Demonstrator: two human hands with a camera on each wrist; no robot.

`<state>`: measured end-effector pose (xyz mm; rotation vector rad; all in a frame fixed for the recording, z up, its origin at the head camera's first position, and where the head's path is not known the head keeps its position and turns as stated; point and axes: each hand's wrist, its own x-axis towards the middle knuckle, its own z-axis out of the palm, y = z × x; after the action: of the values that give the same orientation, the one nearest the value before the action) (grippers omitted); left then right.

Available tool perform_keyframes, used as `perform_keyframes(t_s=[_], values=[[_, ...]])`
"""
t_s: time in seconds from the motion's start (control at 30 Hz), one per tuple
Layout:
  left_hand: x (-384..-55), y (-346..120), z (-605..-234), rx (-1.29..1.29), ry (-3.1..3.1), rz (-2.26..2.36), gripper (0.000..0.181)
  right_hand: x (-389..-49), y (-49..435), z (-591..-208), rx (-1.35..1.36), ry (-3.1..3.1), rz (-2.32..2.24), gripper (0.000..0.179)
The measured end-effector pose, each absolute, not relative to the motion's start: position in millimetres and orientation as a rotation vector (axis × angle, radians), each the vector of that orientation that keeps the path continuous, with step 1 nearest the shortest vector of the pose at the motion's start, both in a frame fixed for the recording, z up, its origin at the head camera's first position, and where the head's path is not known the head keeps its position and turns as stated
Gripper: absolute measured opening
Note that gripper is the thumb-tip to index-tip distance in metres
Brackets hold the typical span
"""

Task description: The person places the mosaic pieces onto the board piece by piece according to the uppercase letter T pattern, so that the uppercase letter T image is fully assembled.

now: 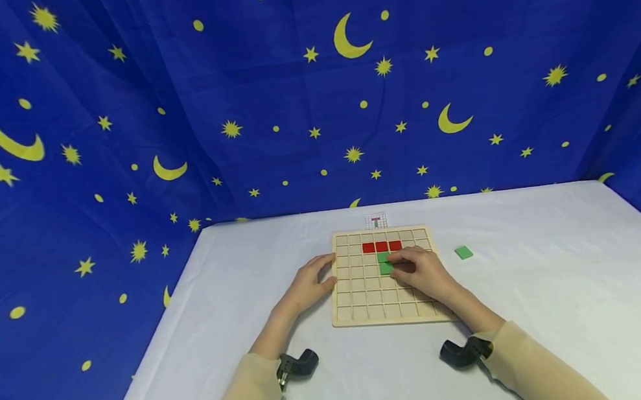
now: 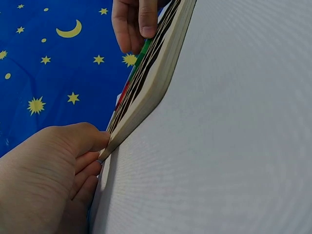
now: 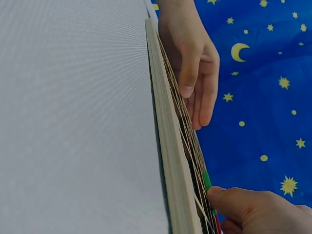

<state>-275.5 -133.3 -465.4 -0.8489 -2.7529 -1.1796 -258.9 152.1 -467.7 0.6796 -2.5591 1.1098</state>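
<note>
A pale wooden grid board (image 1: pixel 360 300) lies on the white-covered table. Three red square tiles (image 1: pixel 381 246) sit side by side in one of its upper rows. Below the middle one are two green square tiles, the upper (image 1: pixel 383 256) and the lower (image 1: pixel 386 268). My right hand (image 1: pixel 425 274) reaches over the board from the right and pinches the lower green tile with thumb and fingertips. My left hand (image 1: pixel 306 286) rests its thumb and fingertips against the board's left edge, finger and thumb spread apart there. Another green tile (image 1: pixel 463 253) lies loose to the board's right.
A small printed grid card (image 1: pixel 376 221) with a red and green pattern lies just behind the board. Blue cloth (image 1: pixel 285 86) with yellow moons and stars hangs at the back and sides. Black wrist mounts (image 1: pixel 299 364) sit at both cuffs.
</note>
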Motion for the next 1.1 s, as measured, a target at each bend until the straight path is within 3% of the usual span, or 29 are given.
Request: perform_keyframes(t_s=[0.47, 0.73, 1.1], values=[[-276, -132, -463, -0.818, -2.77, -1.172, 0.053, -259, 152, -466, 0.692, -2.562, 1.113, 0.029], [-275, -132, -464, -0.846, -2.765, -1.186, 0.053, -259, 157, -445, 0.503, -2.512, 1.639, 0.032], [-274, -132, -464, -0.847, -2.754, -1.181, 0.052, -260, 215, -407, 0.453, -2.495, 1.77, 0.048]])
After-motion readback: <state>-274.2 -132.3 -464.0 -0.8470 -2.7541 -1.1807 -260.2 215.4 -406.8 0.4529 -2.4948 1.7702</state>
